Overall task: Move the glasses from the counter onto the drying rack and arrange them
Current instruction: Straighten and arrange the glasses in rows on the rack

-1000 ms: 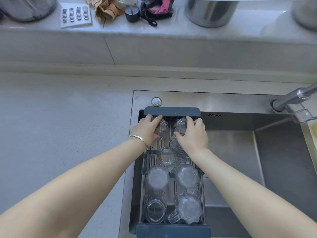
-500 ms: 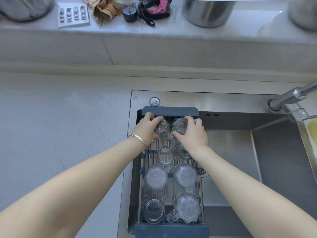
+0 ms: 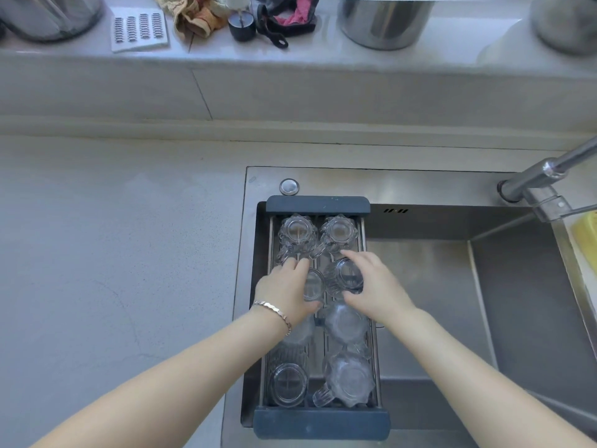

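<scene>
A dark-framed drying rack (image 3: 318,204) spans the left part of the sink and carries several clear glasses upside down in two columns. Two ribbed glasses stand free at the far end, one on the left (image 3: 297,232), one on the right (image 3: 338,231). My left hand (image 3: 286,291), with a bracelet on the wrist, wraps around the second-row left glass (image 3: 313,284). My right hand (image 3: 376,287) grips the second-row right glass (image 3: 344,276). Nearer glasses (image 3: 347,378) fill the rest of the rack; my left wrist hides part of one.
A steel sink (image 3: 452,286) lies to the right of the rack, with a tap (image 3: 546,179) over its far right corner. Grey counter (image 3: 113,253) extends left. On the back ledge stand steel pots (image 3: 384,21), cloths and a small dark cup (image 3: 240,25).
Both hands let go of the two far-end glasses and drew back toward me, closing on the second-row pair.
</scene>
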Demonstrator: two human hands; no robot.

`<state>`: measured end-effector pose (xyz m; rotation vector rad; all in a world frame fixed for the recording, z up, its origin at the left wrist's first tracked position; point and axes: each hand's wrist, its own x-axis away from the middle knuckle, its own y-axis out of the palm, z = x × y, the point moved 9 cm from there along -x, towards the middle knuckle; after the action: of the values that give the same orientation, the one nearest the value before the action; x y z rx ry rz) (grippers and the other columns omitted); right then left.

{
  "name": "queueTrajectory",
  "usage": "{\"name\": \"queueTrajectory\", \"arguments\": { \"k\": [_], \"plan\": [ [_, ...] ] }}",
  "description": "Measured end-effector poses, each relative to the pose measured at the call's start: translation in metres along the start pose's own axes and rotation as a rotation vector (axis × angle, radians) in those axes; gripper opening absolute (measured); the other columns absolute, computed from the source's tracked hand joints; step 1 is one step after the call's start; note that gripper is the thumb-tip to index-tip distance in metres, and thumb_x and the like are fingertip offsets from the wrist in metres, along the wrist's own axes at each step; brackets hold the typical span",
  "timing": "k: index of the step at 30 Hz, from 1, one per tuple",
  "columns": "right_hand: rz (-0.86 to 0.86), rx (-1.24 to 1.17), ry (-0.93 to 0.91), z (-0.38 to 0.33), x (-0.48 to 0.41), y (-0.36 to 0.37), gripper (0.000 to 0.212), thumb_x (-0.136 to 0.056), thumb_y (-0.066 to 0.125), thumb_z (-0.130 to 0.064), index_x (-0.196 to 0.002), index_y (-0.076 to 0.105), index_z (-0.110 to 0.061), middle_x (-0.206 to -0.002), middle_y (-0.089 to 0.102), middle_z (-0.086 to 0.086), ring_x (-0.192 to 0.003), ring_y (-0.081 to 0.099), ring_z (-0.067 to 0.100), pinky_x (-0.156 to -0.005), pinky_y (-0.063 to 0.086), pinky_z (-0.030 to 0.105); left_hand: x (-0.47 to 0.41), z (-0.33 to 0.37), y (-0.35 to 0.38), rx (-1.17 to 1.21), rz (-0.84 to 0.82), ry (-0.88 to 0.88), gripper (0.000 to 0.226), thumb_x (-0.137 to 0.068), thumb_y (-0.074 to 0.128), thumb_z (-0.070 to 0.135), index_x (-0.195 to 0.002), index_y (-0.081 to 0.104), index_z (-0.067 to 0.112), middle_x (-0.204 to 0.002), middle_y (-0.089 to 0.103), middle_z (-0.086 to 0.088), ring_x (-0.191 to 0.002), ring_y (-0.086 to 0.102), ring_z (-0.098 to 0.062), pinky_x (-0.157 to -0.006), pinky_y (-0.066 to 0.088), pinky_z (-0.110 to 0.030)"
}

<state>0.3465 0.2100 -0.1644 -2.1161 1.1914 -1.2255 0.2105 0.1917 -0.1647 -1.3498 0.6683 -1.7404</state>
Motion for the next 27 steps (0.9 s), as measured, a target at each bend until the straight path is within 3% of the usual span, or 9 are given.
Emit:
{"name": "queueTrajectory", "arguments": {
  "k": [4, 8, 15, 27],
  "plan": [
    [0.169, -0.078, 0.064, 0.001, 0.000, 0.000, 0.066, -0.074, 0.070, -0.026, -0.134, 0.044, -0.023, -0.126, 0.049, 0.003, -0.118, 0.050, 0.024, -0.095, 0.044, 0.032, -0.002, -0.010, -0.011, 0.055, 0.100, -0.020, 0.052, -0.077, 0.065, 0.033, -0.124, 0.046, 0.019, -0.119, 0.056, -0.004, -0.108, 0.055, -0.025, -0.084, 0.052, -0.037],
    [0.269, -0.132, 0.183, 0.004, 0.002, 0.001, 0.065, -0.075, 0.070, -0.035, -0.133, 0.043, -0.025, -0.128, 0.047, 0.002, -0.119, 0.049, 0.023, -0.090, 0.046, 0.034, -0.002, -0.032, -0.026, 0.082, 0.136, -0.103, 0.055, -0.078, 0.065, 0.031, -0.127, 0.046, 0.017, -0.117, 0.055, -0.006, -0.106, 0.056, -0.025, -0.080, 0.050, -0.036],
    [0.411, -0.172, 0.240, 0.003, 0.006, -0.002, 0.067, -0.071, 0.075, -0.042, -0.128, 0.050, -0.017, -0.120, 0.052, 0.007, -0.114, 0.053, 0.026, -0.089, 0.046, 0.035, -0.006, -0.028, -0.018, 0.127, 0.114, -0.013, 0.064, -0.077, 0.067, 0.027, -0.134, 0.041, 0.020, -0.125, 0.052, -0.006, -0.112, 0.051, -0.026, -0.089, 0.049, -0.037],
    [0.388, -0.059, 0.189, -0.008, 0.007, 0.004, 0.068, -0.075, 0.071, -0.042, -0.131, 0.045, -0.013, -0.121, 0.047, 0.008, -0.114, 0.048, 0.024, -0.083, 0.045, 0.033, -0.005, -0.034, -0.018, 0.331, 0.124, -0.013, 0.064, -0.072, 0.073, 0.021, -0.130, 0.046, 0.018, -0.127, 0.050, -0.008, -0.117, 0.049, -0.027, -0.099, 0.046, -0.039]
  ]
}}
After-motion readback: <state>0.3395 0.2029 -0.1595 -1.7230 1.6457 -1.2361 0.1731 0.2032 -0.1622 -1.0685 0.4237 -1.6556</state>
